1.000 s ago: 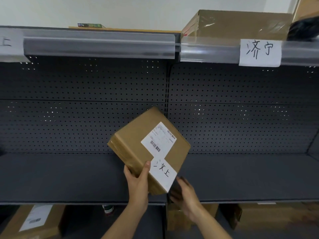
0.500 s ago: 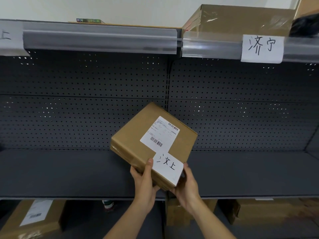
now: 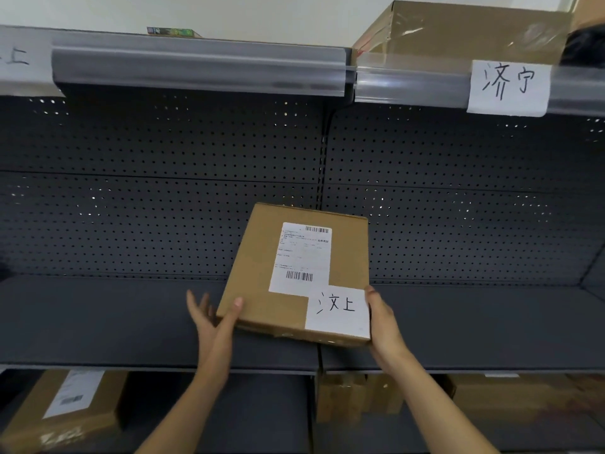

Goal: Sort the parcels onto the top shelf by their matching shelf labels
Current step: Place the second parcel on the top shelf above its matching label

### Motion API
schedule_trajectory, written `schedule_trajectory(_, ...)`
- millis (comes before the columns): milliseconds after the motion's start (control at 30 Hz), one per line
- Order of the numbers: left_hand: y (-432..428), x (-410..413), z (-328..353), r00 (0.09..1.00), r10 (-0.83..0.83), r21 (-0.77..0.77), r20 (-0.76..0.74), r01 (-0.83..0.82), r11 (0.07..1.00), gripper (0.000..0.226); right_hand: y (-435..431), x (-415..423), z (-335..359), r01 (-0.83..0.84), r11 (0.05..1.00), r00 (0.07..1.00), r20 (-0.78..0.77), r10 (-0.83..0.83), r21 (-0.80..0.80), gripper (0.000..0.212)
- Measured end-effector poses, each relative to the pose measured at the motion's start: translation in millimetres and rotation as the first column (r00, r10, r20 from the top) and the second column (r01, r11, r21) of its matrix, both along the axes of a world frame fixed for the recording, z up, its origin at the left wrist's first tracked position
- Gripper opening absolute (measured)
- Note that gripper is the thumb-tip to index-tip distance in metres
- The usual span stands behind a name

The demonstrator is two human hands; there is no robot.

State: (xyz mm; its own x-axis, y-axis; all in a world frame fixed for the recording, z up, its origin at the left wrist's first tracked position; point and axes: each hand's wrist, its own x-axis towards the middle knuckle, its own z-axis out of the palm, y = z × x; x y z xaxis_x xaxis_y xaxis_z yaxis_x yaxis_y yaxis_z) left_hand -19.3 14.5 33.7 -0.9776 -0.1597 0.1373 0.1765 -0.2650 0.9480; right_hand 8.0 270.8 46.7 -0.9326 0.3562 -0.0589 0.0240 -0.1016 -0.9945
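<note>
Head view. A flat cardboard parcel (image 3: pixel 304 273) is held in front of the dark middle shelf (image 3: pixel 114 322), tilted with its printed face toward the camera. The left hand (image 3: pixel 212 319) supports the near left corner, thumb on the top face and the other fingers spread loose beside the edge; the right hand (image 3: pixel 384 322) clasps the near right corner. The hands are apart, one at each side of the parcel. A handwritten tag (image 3: pixel 337 309) on the parcel reads 汶上, below a printed shipping label (image 3: pixel 301 257).

Progress, as judged: one large taped box (image 3: pixel 465 31) already sits on the top shelf above the shelf label (image 3: pixel 509 87) reading 济宁. The held parcel does not match that label; a partly visible label (image 3: pixel 19 59) at the far left ends in 上 and is the probable match. Placement of this parcel is not yet done, and further boxes (image 3: pixel 62 407) wait on the lowest level.

Hard to make out: the left label's first character is cut off by the frame edge; the shipping label's small print is illegible; a small green item (image 3: pixel 172 31) atop the shelf cannot be identified.
</note>
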Motion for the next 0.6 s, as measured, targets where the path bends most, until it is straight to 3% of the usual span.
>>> schedule_trajectory(100, -19.8, -4.0, 3.1, 0.986, -0.092, -0.147, -0.140, 0.071, 0.987, 0.060, -7.8, -1.3, 5.4, -0.042, 0.998, 0.999, 0.015, 0.042, 0.047, 0.047)
schedule_trajectory(167, -28.2, -3.3, 3.7, 0.980, -0.121, -0.180, -0.159, 0.091, 0.979, 0.048, -15.0, -1.2, 9.6, -0.062, 0.997, 0.998, 0.003, 0.061, 0.046, 0.046)
schedule_trajectory(233, -36.7, 0.7, 2.7, 0.982, -0.101, -0.164, -0.161, 0.074, 0.984, 0.057, -25.4, 1.6, 15.5, -0.091, 0.995, 0.995, -0.028, 0.092, 0.035, 0.050)
schedule_trajectory(333, -50.2, 9.8, 2.4, 0.984, -0.047, -0.133, -0.175, 0.024, 0.991, 0.074, -36.9, 2.1, 11.9, -0.187, 0.982, 0.977, -0.097, 0.190, 0.042, 0.085)
schedule_trajectory(500, -88.0, 23.9, -5.7, 0.985, 0.070, -0.035, -0.158, -0.076, 0.996, 0.064, -82.1, 21.4, 20.5, -0.227, 0.945, 0.924, -0.253, 0.285, 0.234, 0.073)
schedule_trajectory(600, -119.6, 36.5, -10.8, 0.969, 0.175, 0.017, -0.174, -0.175, 0.984, 0.077, -110.5, 26.4, 19.7, -0.240, 0.910, 0.886, -0.306, 0.348, 0.340, 0.086)
